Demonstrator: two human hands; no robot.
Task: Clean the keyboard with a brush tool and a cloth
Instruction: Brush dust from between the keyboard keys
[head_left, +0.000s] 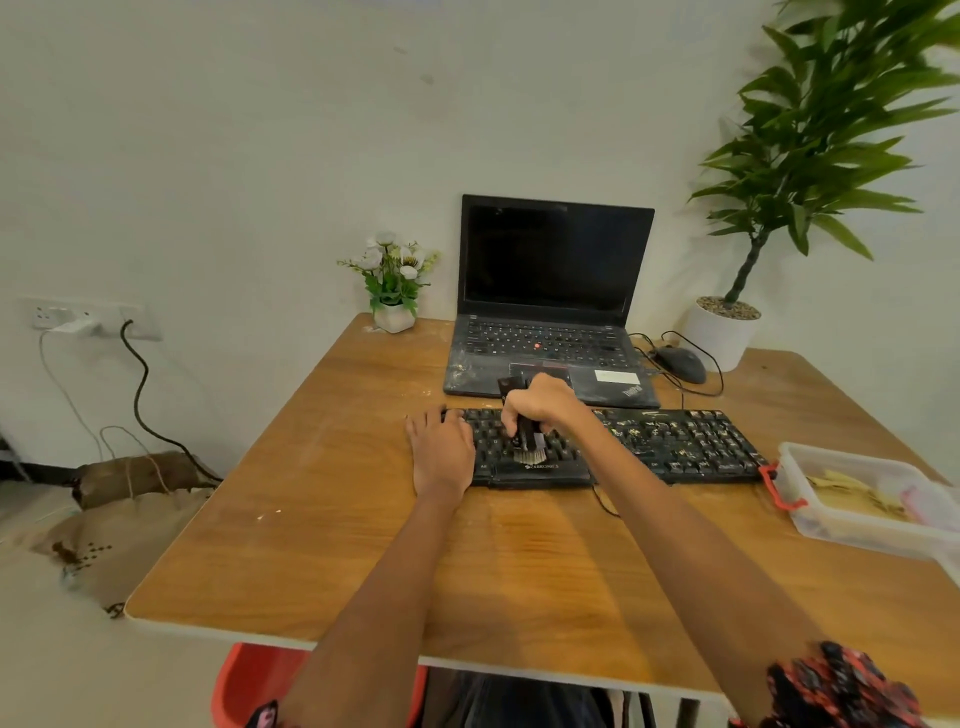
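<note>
Black and dusty, the keyboard lies flat across the middle of the wooden table, its long rectangular body speckled with pale crumbs, thickest toward its 3 o'clock end. A white logo is printed on the near lip, too small to read. The right hand curls round the dark handle of a brush tool, held upright with its pale bristles touching the keys near the space bar. The left hand rests flat on the keyboard's 9 o'clock end, fingers straight and slightly spread.

At 12 o'clock from the keyboard stands an open black laptop, its palm rest dusty and marked "ThinkPad". A black mouse lies at 2 o'clock. A clear plastic box with a red latch sits at 3 o'clock, just beside the keyboard's end.
</note>
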